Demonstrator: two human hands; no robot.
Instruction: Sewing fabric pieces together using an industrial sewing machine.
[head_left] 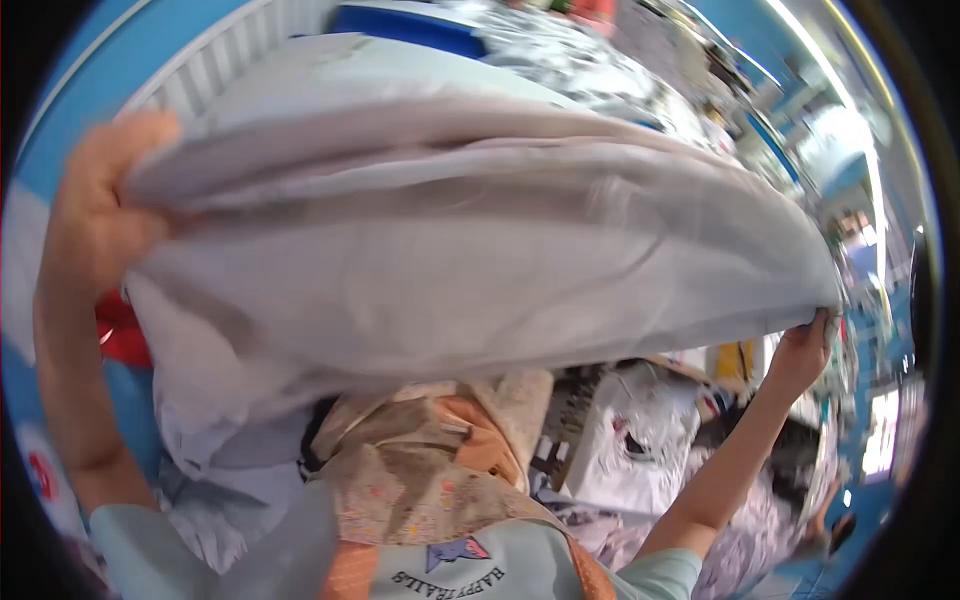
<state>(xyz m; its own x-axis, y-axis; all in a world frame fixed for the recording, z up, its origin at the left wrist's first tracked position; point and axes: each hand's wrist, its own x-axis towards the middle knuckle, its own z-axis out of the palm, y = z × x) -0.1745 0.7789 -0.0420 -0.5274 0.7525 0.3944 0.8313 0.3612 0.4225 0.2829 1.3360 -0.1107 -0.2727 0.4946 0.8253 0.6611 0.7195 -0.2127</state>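
Observation:
A large pale grey-white cloth [480, 270] is spread wide between my raised arms, blurred by motion. At the far left my left hand [115, 200] is closed round one end of it, and that hand is smeared too. Off to the right, my right hand [805, 350] pinches the cloth's other lower corner between thumb and fingers. Folds run along its upper edge, and its lower left part hangs down beside my patterned apron [430, 500]. The spread cloth hides much of the surface behind it.
Beyond the cloth lies a pale work surface [330, 70] with a blue flat piece [405, 30] and a heap of white-grey fabric [590, 60]. A white slatted panel [210, 70] borders it. A glossy red thing [122, 332] is at left, a white plastic bag [630, 440] lower right.

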